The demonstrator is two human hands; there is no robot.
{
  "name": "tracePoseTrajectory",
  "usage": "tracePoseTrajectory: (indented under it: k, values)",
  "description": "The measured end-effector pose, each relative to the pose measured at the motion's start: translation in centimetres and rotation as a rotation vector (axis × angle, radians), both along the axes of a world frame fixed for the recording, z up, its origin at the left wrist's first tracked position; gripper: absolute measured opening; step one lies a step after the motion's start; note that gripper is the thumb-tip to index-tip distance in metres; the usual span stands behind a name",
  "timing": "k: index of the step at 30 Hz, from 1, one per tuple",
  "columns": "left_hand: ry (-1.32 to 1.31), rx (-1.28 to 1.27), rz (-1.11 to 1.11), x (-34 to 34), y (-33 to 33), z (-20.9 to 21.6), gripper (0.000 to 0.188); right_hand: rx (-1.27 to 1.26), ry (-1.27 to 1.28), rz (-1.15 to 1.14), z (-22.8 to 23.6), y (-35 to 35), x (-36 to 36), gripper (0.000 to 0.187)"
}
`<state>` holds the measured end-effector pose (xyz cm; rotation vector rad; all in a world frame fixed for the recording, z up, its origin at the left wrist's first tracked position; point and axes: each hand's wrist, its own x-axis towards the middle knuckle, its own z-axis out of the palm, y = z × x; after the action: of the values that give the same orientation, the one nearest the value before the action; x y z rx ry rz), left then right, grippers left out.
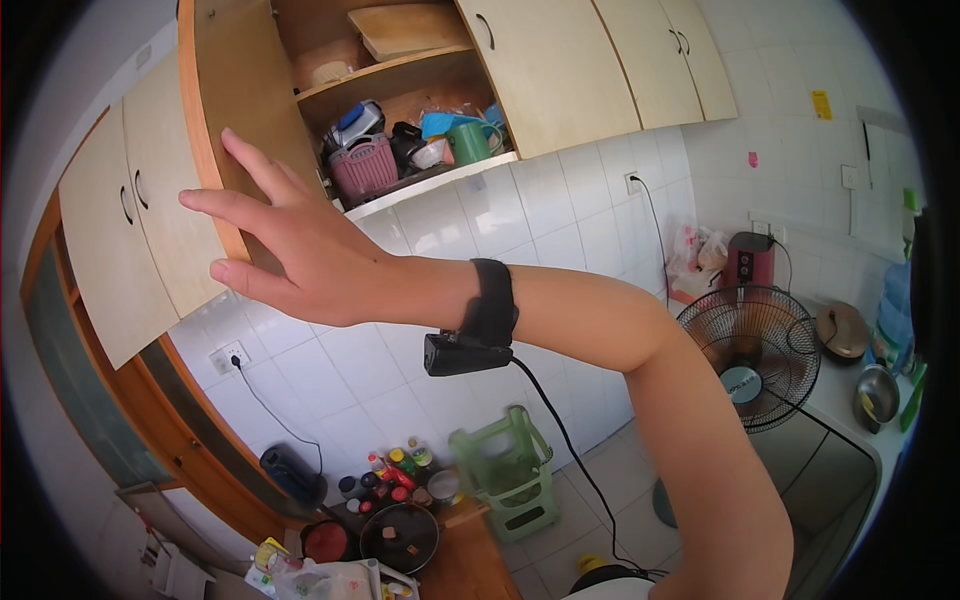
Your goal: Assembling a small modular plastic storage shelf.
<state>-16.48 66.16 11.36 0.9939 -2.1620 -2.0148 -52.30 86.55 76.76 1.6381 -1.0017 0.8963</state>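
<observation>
A person's right hand (310, 255), fingers (228, 208) spread apart and gripping nothing, overlaps the edge of a cabinet door (235, 95); contact cannot be told. The tan, orange-edged door stands open left of shelves holding a pink basket (365, 170) and green mug (467, 144).

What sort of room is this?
It looks like a kitchen. There's a round, dark pan with a lid, a bunch of small, colourful bottles beside it, and cream wall cupboards with dark, curved handles.
</observation>
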Motion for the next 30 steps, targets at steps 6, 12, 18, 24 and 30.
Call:
tracePoseTrajectory:
  k: [6, 12, 18, 24, 30]
  values:
    - [0.047, 0.022, -0.015, -0.2, -1.2, -1.0, 0.042, 0.177, 0.084, 0.065, -1.5, 0.4, -3.9, 0.074]
    - [-0.028, 0.027, 0.010, -2.6, -0.2, 2.6, 0.043, -0.153, -0.201, -0.493, -1.6, 6.7, -19.4, 0.060]
    - [-0.049, -0.055, 0.058, -4.5, 1.2, 3.8, 0.045, -0.500, -0.439, -1.078, -1.7, 15.1, -34.9, 0.078]
    - [0.060, -0.018, 0.073, -6.9, 1.6, 3.0, 0.046, -0.374, -0.645, -1.244, 0.0, 14.9, -37.8, 0.086]
    - [-0.007, 0.009, 0.078, -10.1, 3.0, 3.9, 0.047, -0.494, -0.575, -1.341, 0.2, 14.3, -38.8, 0.086]
